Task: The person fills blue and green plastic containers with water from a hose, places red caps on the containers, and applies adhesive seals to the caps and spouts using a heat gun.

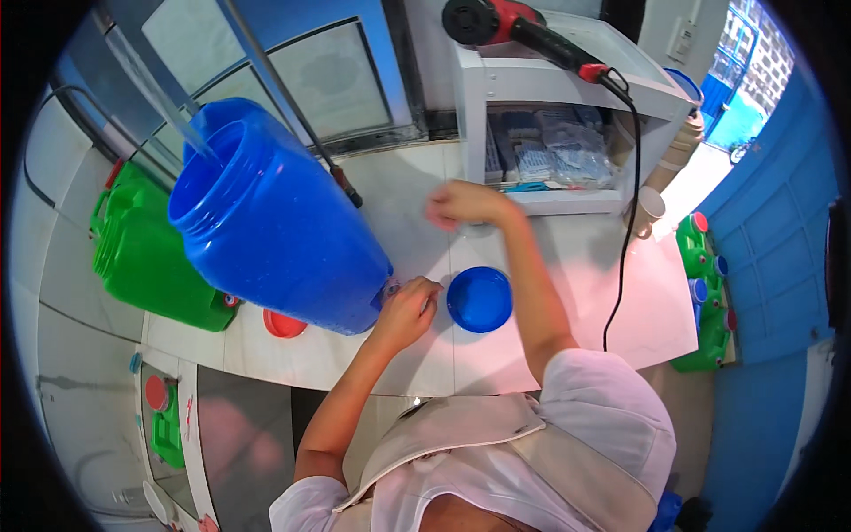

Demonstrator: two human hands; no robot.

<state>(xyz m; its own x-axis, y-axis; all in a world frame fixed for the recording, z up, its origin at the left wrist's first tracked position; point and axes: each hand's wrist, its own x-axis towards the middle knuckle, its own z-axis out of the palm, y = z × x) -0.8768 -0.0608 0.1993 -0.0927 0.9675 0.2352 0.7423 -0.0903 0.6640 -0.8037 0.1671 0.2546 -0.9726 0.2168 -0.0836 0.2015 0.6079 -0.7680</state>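
Note:
A large blue plastic jug (pixel 284 222) stands tilted in the picture, its wide mouth uncapped, with clear water running into it from a pipe (pixel 146 75). Close to the jug's lower right side is my left hand (pixel 408 312), fingers curled; what they hold, if anything, is hidden. My right hand (pixel 468 206) is over the counter in front of the white cabinet, its fingers bent inward and somewhat blurred. Between my forearms lies a round blue cap (pixel 480 300), hollow side up. Left of the jug is a green jug (pixel 146 248), and a red cap (pixel 284 324) lies near the counter's front edge.
A white cabinet (pixel 550 208) with packets inside backs the counter (pixel 567 275). On top lies a red and black heat gun (pixel 523 31), its black cord (pixel 635 168) hanging across the counter. A beige mug (pixel 650 206) stands beside it. Green jugs (pixel 705 341) sit at the right.

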